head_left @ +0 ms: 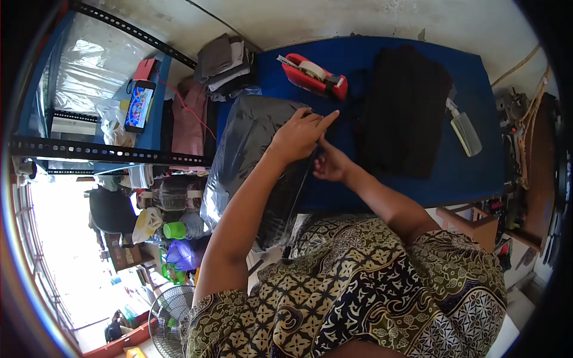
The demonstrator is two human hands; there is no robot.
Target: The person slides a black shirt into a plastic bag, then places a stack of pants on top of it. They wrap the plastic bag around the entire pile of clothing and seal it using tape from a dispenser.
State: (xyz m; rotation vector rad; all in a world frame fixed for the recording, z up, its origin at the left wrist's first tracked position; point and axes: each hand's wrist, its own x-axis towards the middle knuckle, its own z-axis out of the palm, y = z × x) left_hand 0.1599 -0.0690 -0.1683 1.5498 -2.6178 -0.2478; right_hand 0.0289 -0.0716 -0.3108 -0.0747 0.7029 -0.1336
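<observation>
A dark garment in a clear plastic bag (239,137) lies on the left part of the blue table (471,71). My left hand (298,134) rests at the bag's right edge, one finger stretched out to the right; what its other fingers pinch, if anything, is too small to tell. Just right of it, beside the same edge, is my right hand (332,164), palm turned up and fingers curled. A red tape dispenser (313,76) lies above the hands. Folded black cloth (406,113) lies to their right, with a spray bottle (464,130) beyond it.
Folded clothes (222,62) are stacked at the table's back left. A black metal shelf (113,149) on the left holds a phone (140,107) with a red cable. Below stands a fan (170,313). A wooden stool (471,224) is near the table's front right.
</observation>
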